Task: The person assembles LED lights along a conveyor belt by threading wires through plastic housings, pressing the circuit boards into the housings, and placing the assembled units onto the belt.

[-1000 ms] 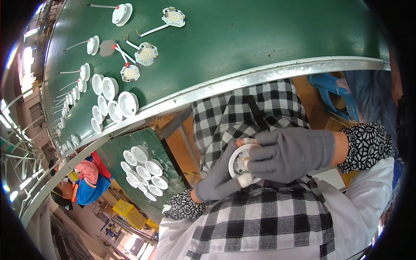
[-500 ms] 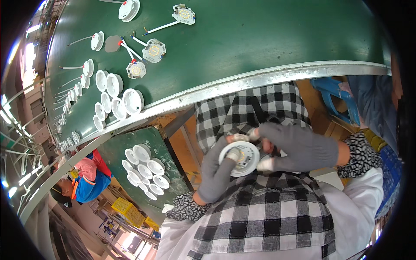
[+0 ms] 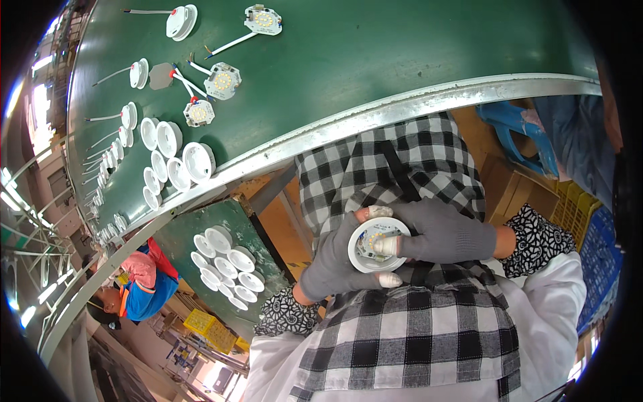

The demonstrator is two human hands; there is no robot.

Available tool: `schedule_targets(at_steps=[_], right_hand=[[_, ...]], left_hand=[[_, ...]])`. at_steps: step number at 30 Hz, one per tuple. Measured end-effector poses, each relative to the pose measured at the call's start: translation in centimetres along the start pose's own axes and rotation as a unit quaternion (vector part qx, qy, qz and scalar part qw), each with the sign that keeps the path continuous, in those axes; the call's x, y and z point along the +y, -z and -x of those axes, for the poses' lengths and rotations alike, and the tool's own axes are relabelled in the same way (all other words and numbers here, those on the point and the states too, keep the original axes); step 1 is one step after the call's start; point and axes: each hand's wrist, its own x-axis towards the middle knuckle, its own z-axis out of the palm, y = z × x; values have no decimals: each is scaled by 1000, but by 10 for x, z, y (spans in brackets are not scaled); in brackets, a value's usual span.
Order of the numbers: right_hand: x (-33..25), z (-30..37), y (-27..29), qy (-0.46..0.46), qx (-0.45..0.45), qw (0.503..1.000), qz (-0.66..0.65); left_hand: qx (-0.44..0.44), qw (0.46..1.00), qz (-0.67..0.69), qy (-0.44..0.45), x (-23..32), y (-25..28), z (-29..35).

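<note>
Over my lap I hold a round white lamp housing with an LED board inside it, its face toward me. My left hand, in a grey glove with bare or taped fingertips, is closed around the housing's left and lower rim. From the right, my right hand, gloved the same way, also grips it, with its white-taped thumb pressed on the board. The fingers behind the housing are hidden.
On the green table lie LED boards with white wires, white cup-shaped housings and a row of wired lamps. More housings sit on a lower green board. A blue stool stands right. A co-worker is at left.
My right hand has moved left onto the housing, and its thumb now presses the board. My left thumb has come off the board to the rim. The view has shifted slightly.
</note>
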Motion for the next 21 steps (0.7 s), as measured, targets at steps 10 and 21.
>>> schedule_targets(at_steps=[10,21], right_hand=[[-15,-3,0,21,63,998,0],[-4,-3,-16,22,116,993,-5]], left_hand=[[92,993,-27,-67,-13,-13,-5],[157,984,-73,-44,-9,-15,-6]])
